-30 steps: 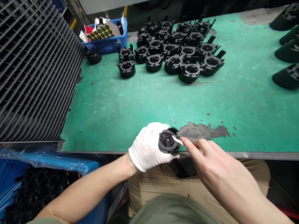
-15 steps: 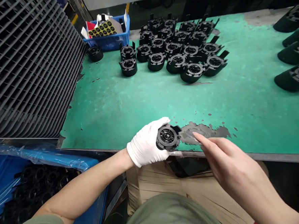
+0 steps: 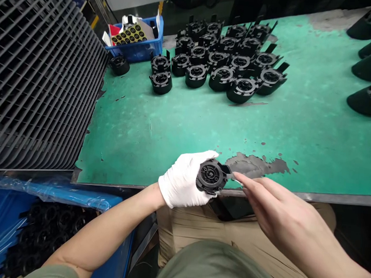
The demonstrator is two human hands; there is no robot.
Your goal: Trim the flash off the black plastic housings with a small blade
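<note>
left hand [image 3: 182, 185]: white-gloved grip closed around round black plastic housing [image 3: 211, 177], held over near edge of green desk [image 3: 189, 122] | right hand [image 3: 272, 203]: bare fingertips pinch a small pale piece at housing's right side, grip narrow | risk: piece could slip off the desk edge if the pinch loosens

Clustered parts [image 3: 224, 61] lie far back on the mat [image 3: 180, 122], grille [image 3: 35, 75] left, bin [image 3: 4, 228] below.

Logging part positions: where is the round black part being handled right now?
In the head view, the round black part sits in the gloved left hand at the green table's near edge, the bare right hand touching its right side.
</note>
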